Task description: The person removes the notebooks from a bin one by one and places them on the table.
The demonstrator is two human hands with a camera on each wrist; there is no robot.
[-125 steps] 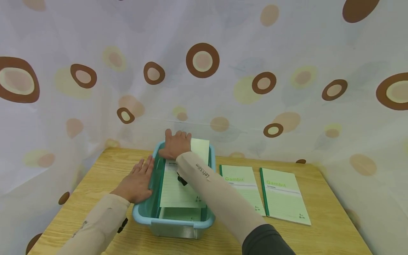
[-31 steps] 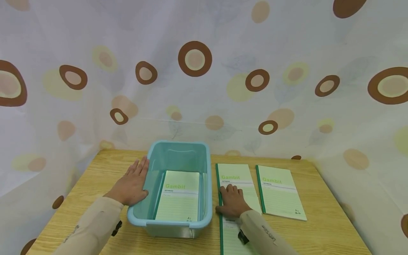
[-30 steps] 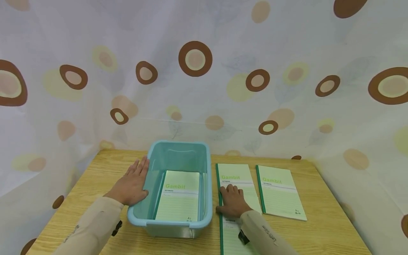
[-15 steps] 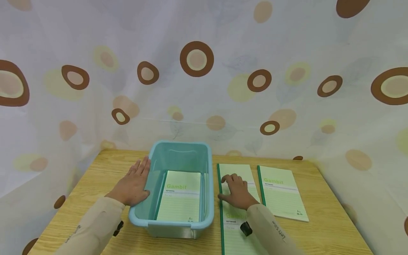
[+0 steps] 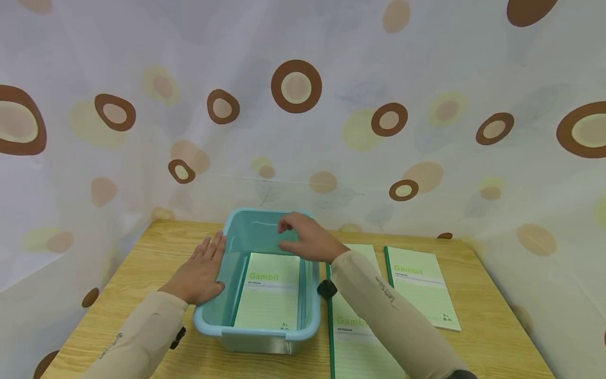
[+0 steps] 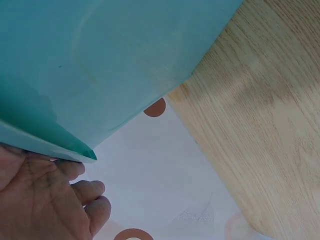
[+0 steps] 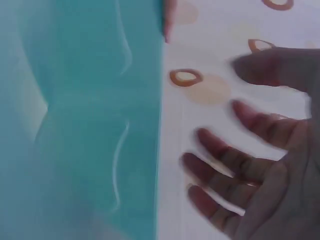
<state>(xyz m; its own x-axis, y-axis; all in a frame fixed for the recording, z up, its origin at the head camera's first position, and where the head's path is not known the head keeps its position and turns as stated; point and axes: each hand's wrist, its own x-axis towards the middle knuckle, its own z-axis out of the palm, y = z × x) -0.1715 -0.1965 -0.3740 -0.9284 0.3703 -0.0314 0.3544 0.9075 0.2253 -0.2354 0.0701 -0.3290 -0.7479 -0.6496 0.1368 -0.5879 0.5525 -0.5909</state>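
Note:
A light-blue plastic bin (image 5: 258, 343) stands left of centre on the table, with a pale green notebook (image 5: 272, 297) lying face up inside. My left hand (image 5: 201, 271), fingers extended, rests against its left rim; the left wrist view shows that hand (image 6: 45, 195) under the rim edge. Over the back right part of the bin hovers my right hand (image 5: 312, 239), holding nothing. Its fingers are spread and slightly bent in the right wrist view. Right of the bin lie a front notebook (image 5: 364, 352), a back notebook (image 5: 364, 255) partly hidden by my forearm, and a right notebook (image 5: 418, 287).
The wooden table (image 5: 487, 337) backs onto a patterned sheet (image 5: 331, 158) with brown rings, which also hangs at both sides. The bin's back end stands close to that sheet.
A notebook my right hand held over the bin earlier now appears laid at the table's front, right of the bin. That hand has since lifted off and moved back over the bin.

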